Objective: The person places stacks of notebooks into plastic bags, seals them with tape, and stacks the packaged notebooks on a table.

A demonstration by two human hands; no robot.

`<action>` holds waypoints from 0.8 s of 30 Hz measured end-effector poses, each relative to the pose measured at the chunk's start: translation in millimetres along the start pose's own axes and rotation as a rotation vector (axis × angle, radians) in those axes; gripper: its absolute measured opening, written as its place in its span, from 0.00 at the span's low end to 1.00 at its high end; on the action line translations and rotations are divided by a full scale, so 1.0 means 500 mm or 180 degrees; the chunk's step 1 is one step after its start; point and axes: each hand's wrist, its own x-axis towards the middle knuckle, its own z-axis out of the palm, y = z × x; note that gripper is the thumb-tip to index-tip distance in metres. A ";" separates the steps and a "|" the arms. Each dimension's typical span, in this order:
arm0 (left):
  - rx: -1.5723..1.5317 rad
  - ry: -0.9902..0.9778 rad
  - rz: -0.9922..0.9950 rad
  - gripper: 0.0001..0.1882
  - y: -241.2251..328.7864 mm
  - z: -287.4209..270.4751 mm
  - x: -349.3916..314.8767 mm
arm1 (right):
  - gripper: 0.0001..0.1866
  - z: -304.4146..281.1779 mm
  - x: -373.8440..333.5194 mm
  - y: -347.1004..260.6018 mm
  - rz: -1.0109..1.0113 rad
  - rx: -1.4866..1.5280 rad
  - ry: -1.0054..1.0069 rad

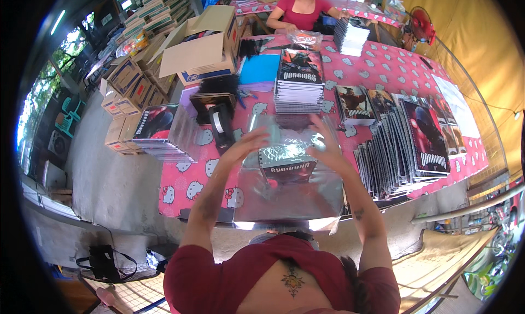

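Note:
In front of me a small stack of spiral notebooks (pixel 290 171) with dark red covers lies on a sheet of clear plastic film (pixel 290 200). Film also covers the far part of the stack and glints in the light. My left hand (pixel 250 143) is at its left side, fingers stretched out over the film. On the other side is my right hand (pixel 328 148), its thumb and fingers apart at the film's edge. Just beyond stands a taller pile of spiral notebooks (pixel 298 90). A black tape dispenser (pixel 221 127) stands left of my left hand.
Wrapped notebooks (pixel 164 129) stand at the table's left edge. Many loose notebooks (pixel 396 144) lean in a row on the right. An open cardboard box (pixel 199 54) is at the far left. Across the pink patterned table (pixel 358 68) a co-worker (pixel 303 13) sits near another notebook stack (pixel 351 36).

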 end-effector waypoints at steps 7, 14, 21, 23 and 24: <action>0.0683 0.1679 0.1047 0.39 -0.128 0.171 -0.129 | 0.57 0.078 -0.080 0.065 0.1427 0.1587 0.0026; 0.0604 0.3766 0.2573 0.25 0.191 0.076 -0.339 | 0.48 -0.077 -0.081 -0.343 -0.1247 -0.1242 0.0348; -0.0217 0.5882 0.2229 0.50 0.309 -0.310 -0.374 | 0.38 -0.494 -0.126 -0.372 0.0414 -0.3097 0.1374; 0.0068 0.6699 0.1377 0.57 0.262 -0.401 -0.378 | 0.41 -0.599 -0.126 -0.279 0.1193 -0.3012 0.1006; -0.0007 0.6426 0.1349 0.54 0.264 -0.400 -0.357 | 0.43 -0.616 -0.143 -0.257 0.1432 -0.2981 0.0942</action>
